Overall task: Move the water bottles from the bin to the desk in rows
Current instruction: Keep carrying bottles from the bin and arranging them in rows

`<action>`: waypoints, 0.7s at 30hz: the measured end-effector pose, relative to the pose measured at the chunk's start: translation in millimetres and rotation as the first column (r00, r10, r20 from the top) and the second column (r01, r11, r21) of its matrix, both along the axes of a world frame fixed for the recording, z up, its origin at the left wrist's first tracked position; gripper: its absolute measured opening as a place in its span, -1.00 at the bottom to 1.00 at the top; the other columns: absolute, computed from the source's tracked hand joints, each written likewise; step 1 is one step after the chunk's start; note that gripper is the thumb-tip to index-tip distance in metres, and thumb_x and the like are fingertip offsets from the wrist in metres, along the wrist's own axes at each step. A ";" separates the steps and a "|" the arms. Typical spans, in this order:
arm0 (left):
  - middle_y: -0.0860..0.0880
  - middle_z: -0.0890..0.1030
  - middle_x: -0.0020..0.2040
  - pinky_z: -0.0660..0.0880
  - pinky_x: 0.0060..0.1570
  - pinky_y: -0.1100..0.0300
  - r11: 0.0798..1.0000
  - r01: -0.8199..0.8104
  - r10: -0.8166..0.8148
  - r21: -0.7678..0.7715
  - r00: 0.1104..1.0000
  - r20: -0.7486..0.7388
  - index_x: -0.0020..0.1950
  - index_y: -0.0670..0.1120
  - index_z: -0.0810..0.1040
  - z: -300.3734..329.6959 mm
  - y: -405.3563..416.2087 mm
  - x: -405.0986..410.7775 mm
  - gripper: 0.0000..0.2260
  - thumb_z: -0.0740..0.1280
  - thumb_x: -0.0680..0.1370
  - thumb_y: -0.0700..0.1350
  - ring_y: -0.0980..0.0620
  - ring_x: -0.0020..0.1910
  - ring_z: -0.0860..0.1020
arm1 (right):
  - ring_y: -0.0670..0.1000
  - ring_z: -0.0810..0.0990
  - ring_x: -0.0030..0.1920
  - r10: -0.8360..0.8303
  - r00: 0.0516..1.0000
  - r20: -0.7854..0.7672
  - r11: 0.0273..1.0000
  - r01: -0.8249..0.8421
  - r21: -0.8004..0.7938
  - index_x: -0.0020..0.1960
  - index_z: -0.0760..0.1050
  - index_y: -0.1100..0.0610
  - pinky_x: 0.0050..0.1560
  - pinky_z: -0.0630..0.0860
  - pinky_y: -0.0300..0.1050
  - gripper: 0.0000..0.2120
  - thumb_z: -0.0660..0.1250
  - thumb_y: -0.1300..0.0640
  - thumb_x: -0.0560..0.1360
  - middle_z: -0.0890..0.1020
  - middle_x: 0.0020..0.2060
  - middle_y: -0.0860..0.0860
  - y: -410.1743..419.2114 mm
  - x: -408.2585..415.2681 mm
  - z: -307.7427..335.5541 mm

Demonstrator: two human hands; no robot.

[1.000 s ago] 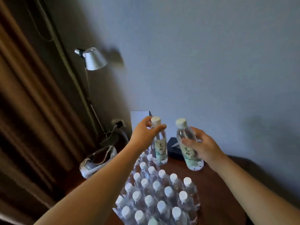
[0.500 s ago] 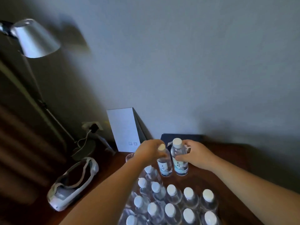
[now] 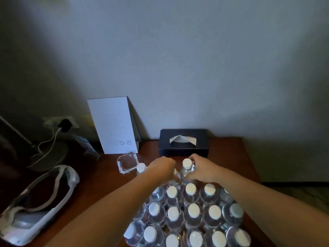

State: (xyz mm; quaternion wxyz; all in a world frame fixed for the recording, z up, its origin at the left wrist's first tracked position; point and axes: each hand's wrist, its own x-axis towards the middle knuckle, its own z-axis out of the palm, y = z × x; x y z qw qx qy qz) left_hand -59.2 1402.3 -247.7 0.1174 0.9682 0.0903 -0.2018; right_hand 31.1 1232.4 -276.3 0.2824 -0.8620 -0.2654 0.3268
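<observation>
Several clear water bottles with white caps stand upright in rows on the dark wooden desk. At the far end of the rows, my left hand is closed over a bottle whose cap it mostly hides. Right beside it, my right hand grips another bottle below its white cap. Both bottles stand upright, side by side, just behind the back row. One more bottle cap shows left of my left hand. The bin is out of view.
A dark tissue box sits against the wall just behind my hands. A white card stand and a glass ashtray are at the back left. A white headset lies at the left, near a lamp base and its cable.
Both hands have come down from mid-air with a bottle each and now hold them low at the far end of the rows. The camera has tilted down and right.
</observation>
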 end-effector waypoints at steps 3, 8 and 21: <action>0.00 0.66 0.11 0.60 0.08 -0.02 0.995 0.078 -0.078 -0.063 0.997 0.007 0.24 0.03 0.61 -3.2 4.3 -5.0 -0.60 0.53 0.43 0.07 -0.06 0.03 0.61 | -0.13 0.57 -0.04 0.006 1.000 -0.001 0.994 -0.006 -0.110 0.16 0.38 -0.11 -0.13 0.50 -0.17 -0.33 0.49 -0.28 0.14 0.57 -0.01 -0.17 -1.7 -4.7 -6.1; -0.05 0.66 0.05 0.57 -0.07 0.05 0.991 0.132 -0.131 -0.018 0.991 0.025 0.20 -0.03 0.60 1.0 8.2 -7.5 -0.65 0.50 0.45 0.03 -0.09 -0.03 0.61 | -0.10 0.57 0.00 0.051 0.998 -0.048 0.981 -0.059 -0.186 0.20 0.38 -0.09 -0.07 0.51 -0.14 -0.49 0.43 -0.13 0.30 0.58 0.04 -0.12 -7.1 -7.7 -4.0; 0.03 0.60 0.30 0.31 0.33 -0.03 0.989 0.004 0.019 -0.146 0.987 0.158 0.40 0.05 0.42 7.3 8.1 -7.8 -0.44 0.35 0.48 0.29 -0.04 0.26 0.55 | -0.03 0.46 0.28 -0.063 0.993 -0.099 0.992 0.051 -0.118 0.50 0.30 -0.03 0.15 0.40 -0.18 -0.35 0.37 0.05 0.43 0.44 0.36 -0.05 -14.7 -13.2 18.4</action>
